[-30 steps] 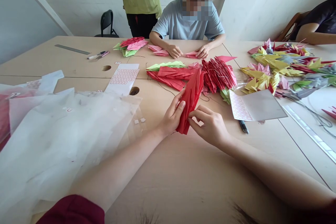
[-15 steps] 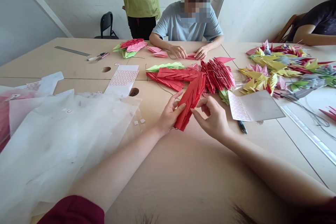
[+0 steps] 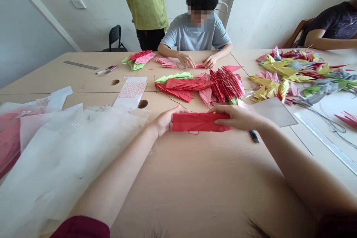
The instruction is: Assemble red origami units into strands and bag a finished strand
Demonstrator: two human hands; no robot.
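Between my two hands lies a bundle of folded red paper (image 3: 195,122), turned sideways just above the table. My left hand (image 3: 167,121) grips its left end, with part of the fingers hidden behind the paper. My right hand (image 3: 234,117) is closed round the right end, thumb across the front. A small white label with a red border (image 3: 193,132) shows just under the bundle. Beyond my hands are a pile of folded red paper pieces (image 3: 227,83), red bundles (image 3: 181,85) and a light green bundle (image 3: 173,76).
Translucent plastic bags (image 3: 69,148) cover the left side. A label sheet (image 3: 130,91) lies near a table hole (image 3: 142,103). To the right are a pen (image 3: 254,136), a clear ruler (image 3: 326,141) and colourful folded paper (image 3: 279,70). A co-worker (image 3: 195,33) sits opposite, handling pink paper.
The red bundle has swung from a steep slant to lying level. My right hand, earlier pinching beside it, now grips its right end; my left hand has shifted left.
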